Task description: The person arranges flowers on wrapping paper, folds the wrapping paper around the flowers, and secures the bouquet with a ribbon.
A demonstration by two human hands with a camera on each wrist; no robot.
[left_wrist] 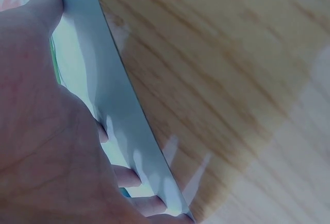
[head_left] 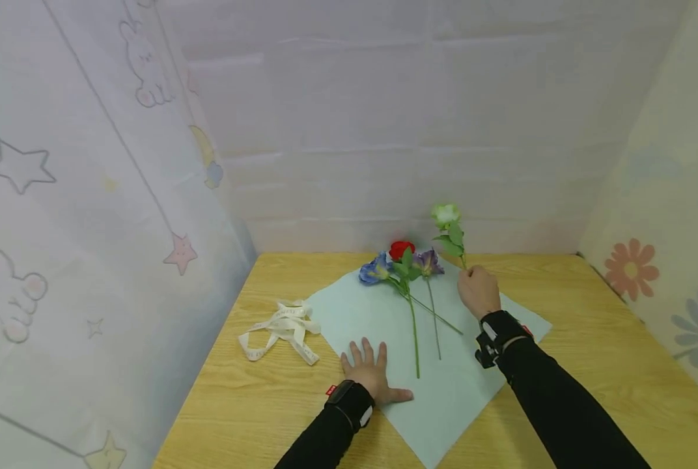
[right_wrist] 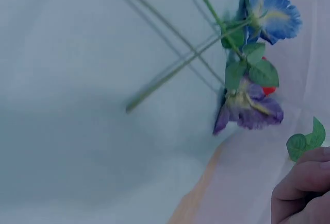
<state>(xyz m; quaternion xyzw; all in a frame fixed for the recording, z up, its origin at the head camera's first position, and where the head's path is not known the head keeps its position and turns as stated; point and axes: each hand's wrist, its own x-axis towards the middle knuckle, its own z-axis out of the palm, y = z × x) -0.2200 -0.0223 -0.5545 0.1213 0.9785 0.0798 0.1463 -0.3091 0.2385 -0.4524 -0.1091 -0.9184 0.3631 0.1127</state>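
My right hand (head_left: 479, 290) grips the stem of a pale green-white artificial flower (head_left: 446, 215), its bloom raised above the table's far edge; in the right wrist view only its leaves (right_wrist: 306, 140) show beside my curled fingers. My left hand (head_left: 370, 374) lies spread on the left edge of a pale blue-green wrapping paper sheet (head_left: 349, 306), fingers straight. On the paper's upper part lie a red flower (head_left: 401, 249), a blue flower (head_left: 375, 269) and a purple flower (head_left: 428, 262). Their green stems cross and point toward me.
A loose heap of cream printed ribbon (head_left: 287, 327) lies left of the paper on the wooden table (head_left: 237, 404). A pale cloth backdrop (head_left: 431, 130) rises right behind the table, with patterned hangings on both sides.
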